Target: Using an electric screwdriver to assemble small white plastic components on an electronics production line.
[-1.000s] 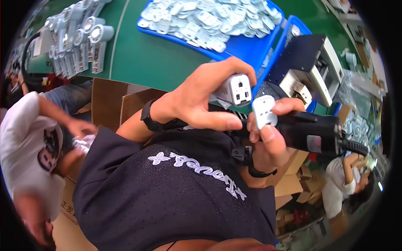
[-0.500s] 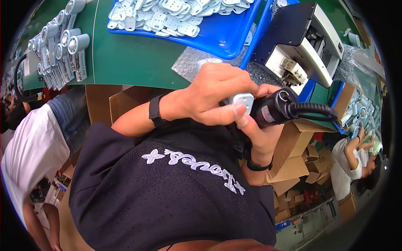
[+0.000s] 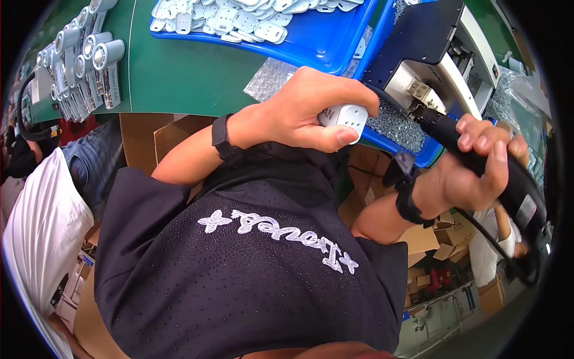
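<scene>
Left hand (image 3: 299, 113) in a closed grip, right hand (image 3: 472, 164) fisted, wrists banded

brown cardboard boxes (image 3: 421, 239) piled low at the right under the bench edge, another open brown carton (image 3: 170, 134) just below the green table at upper left, small pale label (image 3: 526, 209) on the black tool's body, text unreadable
</scene>
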`<state>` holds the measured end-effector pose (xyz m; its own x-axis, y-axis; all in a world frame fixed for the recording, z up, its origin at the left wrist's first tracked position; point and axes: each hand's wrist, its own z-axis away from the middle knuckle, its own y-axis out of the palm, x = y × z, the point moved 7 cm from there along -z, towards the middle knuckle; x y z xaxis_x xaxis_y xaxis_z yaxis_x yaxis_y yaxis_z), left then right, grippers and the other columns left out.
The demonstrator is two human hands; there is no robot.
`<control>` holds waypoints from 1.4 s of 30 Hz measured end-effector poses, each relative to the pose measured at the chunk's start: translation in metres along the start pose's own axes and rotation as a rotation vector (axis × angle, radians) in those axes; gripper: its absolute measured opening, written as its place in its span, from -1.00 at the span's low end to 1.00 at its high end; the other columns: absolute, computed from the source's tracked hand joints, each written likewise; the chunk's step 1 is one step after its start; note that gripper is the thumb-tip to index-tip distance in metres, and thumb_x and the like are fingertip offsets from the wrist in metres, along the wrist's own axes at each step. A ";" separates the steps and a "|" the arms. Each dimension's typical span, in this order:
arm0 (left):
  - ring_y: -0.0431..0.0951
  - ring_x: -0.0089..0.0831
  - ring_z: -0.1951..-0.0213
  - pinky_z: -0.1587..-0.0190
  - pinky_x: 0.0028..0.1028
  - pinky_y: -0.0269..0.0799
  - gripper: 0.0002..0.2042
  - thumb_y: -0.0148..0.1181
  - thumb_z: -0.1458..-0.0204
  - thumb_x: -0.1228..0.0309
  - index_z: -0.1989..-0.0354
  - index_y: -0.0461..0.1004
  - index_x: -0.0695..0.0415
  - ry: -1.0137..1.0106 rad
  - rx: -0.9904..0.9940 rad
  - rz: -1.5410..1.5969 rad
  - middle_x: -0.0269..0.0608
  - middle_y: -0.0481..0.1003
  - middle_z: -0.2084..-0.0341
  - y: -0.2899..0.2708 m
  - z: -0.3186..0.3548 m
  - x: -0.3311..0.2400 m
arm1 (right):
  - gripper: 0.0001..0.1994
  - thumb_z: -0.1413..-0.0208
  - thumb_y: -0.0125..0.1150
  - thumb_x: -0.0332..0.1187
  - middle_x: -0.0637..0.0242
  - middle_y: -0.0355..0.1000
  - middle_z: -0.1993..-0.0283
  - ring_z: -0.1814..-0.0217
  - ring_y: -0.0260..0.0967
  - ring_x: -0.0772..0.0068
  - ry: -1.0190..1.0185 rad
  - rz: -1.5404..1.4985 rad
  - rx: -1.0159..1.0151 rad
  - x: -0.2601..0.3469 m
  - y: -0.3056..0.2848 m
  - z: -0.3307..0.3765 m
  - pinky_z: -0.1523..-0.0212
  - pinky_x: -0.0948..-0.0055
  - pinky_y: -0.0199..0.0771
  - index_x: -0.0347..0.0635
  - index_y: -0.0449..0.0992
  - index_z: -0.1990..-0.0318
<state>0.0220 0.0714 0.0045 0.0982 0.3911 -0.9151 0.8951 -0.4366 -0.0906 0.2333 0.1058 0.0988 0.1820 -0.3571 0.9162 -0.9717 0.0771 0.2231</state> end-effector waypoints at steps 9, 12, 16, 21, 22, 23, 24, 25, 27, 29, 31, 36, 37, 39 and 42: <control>0.58 -0.23 0.45 0.43 -0.38 0.48 -0.39 0.25 -0.05 -0.17 0.14 0.53 0.26 0.101 0.015 0.023 -0.14 0.58 0.35 0.003 -0.003 0.003 | -0.80 -0.06 0.06 -0.49 0.18 0.35 0.54 0.64 0.26 0.36 -0.107 0.071 -0.030 0.013 0.009 -0.002 0.40 0.21 0.40 -0.30 0.34 0.14; 0.58 -0.23 0.45 0.43 -0.38 0.47 -0.34 0.23 -0.02 -0.23 0.14 0.54 0.26 0.096 0.034 0.011 -0.16 0.58 0.36 0.006 -0.004 0.002 | -0.86 -0.07 0.10 -0.49 0.20 0.35 0.54 0.64 0.27 0.37 0.014 0.044 -0.040 -0.003 0.005 -0.016 0.40 0.24 0.40 -0.31 0.39 0.21; 0.58 -0.23 0.44 0.44 -0.39 0.47 -0.29 0.16 -0.02 -0.30 0.14 0.53 0.26 0.096 0.086 -0.020 -0.16 0.57 0.38 0.009 -0.005 0.003 | -0.90 -0.11 0.12 -0.47 0.23 0.35 0.54 0.62 0.29 0.38 0.157 0.012 -0.010 -0.015 0.007 -0.032 0.40 0.27 0.39 -0.30 0.42 0.26; 0.58 -0.23 0.45 0.43 -0.38 0.46 -0.24 0.10 0.00 -0.36 0.12 0.52 0.25 0.092 0.103 -0.016 -0.16 0.57 0.38 0.007 -0.002 0.002 | -0.92 -0.13 0.12 -0.46 0.24 0.36 0.53 0.59 0.31 0.37 0.227 -0.005 -0.038 -0.026 0.000 -0.041 0.39 0.26 0.38 -0.26 0.43 0.26; 0.58 -0.23 0.45 0.43 -0.38 0.46 -0.24 0.09 0.00 -0.36 0.11 0.52 0.25 0.088 0.082 -0.002 -0.16 0.57 0.38 0.006 0.000 0.005 | -0.92 -0.12 0.12 -0.44 0.24 0.36 0.54 0.58 0.31 0.37 0.191 -0.017 -0.039 -0.019 0.004 -0.030 0.39 0.25 0.38 -0.26 0.43 0.27; 0.58 -0.23 0.44 0.43 -0.37 0.46 -0.23 0.08 0.00 -0.37 0.10 0.52 0.25 0.084 0.061 0.013 -0.16 0.57 0.38 0.003 -0.001 0.008 | -0.91 -0.11 0.12 -0.43 0.24 0.35 0.54 0.58 0.31 0.36 0.156 -0.029 -0.040 -0.012 0.007 -0.021 0.39 0.24 0.38 -0.26 0.42 0.29; 0.58 -0.23 0.44 0.43 -0.37 0.46 -0.23 0.08 0.00 -0.37 0.10 0.52 0.25 0.080 0.058 0.019 -0.16 0.57 0.38 0.006 0.001 0.006 | -0.91 -0.11 0.12 -0.43 0.24 0.35 0.54 0.58 0.31 0.36 0.163 -0.023 -0.039 0.002 0.007 -0.009 0.39 0.24 0.38 -0.26 0.42 0.29; 0.58 -0.23 0.44 0.42 -0.37 0.47 -0.23 0.08 0.00 -0.36 0.10 0.52 0.24 0.087 0.055 0.015 -0.16 0.57 0.37 0.004 0.000 0.006 | -0.89 -0.10 0.12 -0.42 0.23 0.35 0.54 0.59 0.30 0.35 0.043 -0.024 -0.018 0.022 0.010 -0.001 0.39 0.23 0.38 -0.26 0.41 0.27; 0.59 -0.22 0.42 0.41 -0.37 0.47 -0.24 0.10 0.01 -0.36 0.10 0.52 0.24 0.097 0.056 0.015 -0.16 0.57 0.37 0.004 0.000 0.004 | -0.87 -0.09 0.12 -0.40 0.22 0.36 0.54 0.59 0.28 0.33 -0.071 -0.024 0.003 0.031 0.007 0.004 0.39 0.22 0.38 -0.26 0.41 0.26; 0.59 -0.22 0.41 0.41 -0.38 0.47 -0.25 0.10 0.00 -0.35 0.10 0.52 0.24 0.093 0.051 0.020 -0.17 0.57 0.36 0.004 0.002 0.004 | -0.84 -0.08 0.09 -0.36 0.21 0.37 0.51 0.58 0.29 0.33 -0.132 0.098 0.040 0.019 -0.005 -0.009 0.37 0.20 0.37 -0.23 0.39 0.22; 0.60 -0.23 0.40 0.40 -0.38 0.48 -0.26 0.11 0.00 -0.34 0.10 0.52 0.23 0.094 0.042 0.020 -0.17 0.57 0.36 0.002 0.000 0.005 | -0.82 -0.08 0.07 -0.34 0.20 0.38 0.49 0.57 0.29 0.34 -0.173 0.155 0.065 0.016 -0.011 -0.010 0.36 0.19 0.36 -0.22 0.38 0.20; 0.60 -0.23 0.40 0.40 -0.38 0.49 -0.28 0.12 -0.02 -0.33 0.10 0.52 0.22 0.096 0.059 -0.016 -0.17 0.57 0.35 0.004 0.000 0.007 | -0.81 -0.07 0.05 -0.36 0.19 0.39 0.48 0.58 0.28 0.35 0.006 0.042 0.031 0.015 0.012 0.012 0.37 0.17 0.35 -0.16 0.38 0.16; 0.59 -0.23 0.40 0.40 -0.38 0.48 -0.28 0.12 -0.02 -0.32 0.09 0.52 0.22 0.109 0.041 -0.014 -0.18 0.57 0.36 0.004 -0.001 0.008 | -0.81 -0.06 0.04 -0.38 0.19 0.39 0.48 0.59 0.27 0.37 0.008 -0.010 0.062 0.021 0.017 0.016 0.37 0.16 0.35 -0.15 0.39 0.16; 0.59 -0.23 0.41 0.41 -0.38 0.48 -0.28 0.12 -0.02 -0.32 0.09 0.53 0.21 0.123 0.008 0.005 -0.18 0.57 0.36 0.007 0.002 0.006 | -0.81 -0.07 0.04 -0.39 0.20 0.39 0.48 0.58 0.27 0.37 -0.052 -0.029 0.056 0.038 0.015 0.010 0.37 0.17 0.34 -0.15 0.39 0.14; 0.58 -0.23 0.42 0.42 -0.38 0.48 -0.29 0.11 -0.02 -0.32 0.10 0.53 0.21 0.116 0.019 0.002 -0.18 0.56 0.38 0.006 0.003 0.004 | -0.79 -0.07 0.04 -0.42 0.21 0.40 0.47 0.58 0.28 0.38 -0.168 -0.053 0.028 0.053 0.004 0.006 0.36 0.18 0.34 -0.15 0.40 0.11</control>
<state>0.0265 0.0684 -0.0013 0.1509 0.4807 -0.8638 0.8864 -0.4526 -0.0970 0.2387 0.0818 0.1466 0.2082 -0.5107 0.8342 -0.9655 0.0288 0.2586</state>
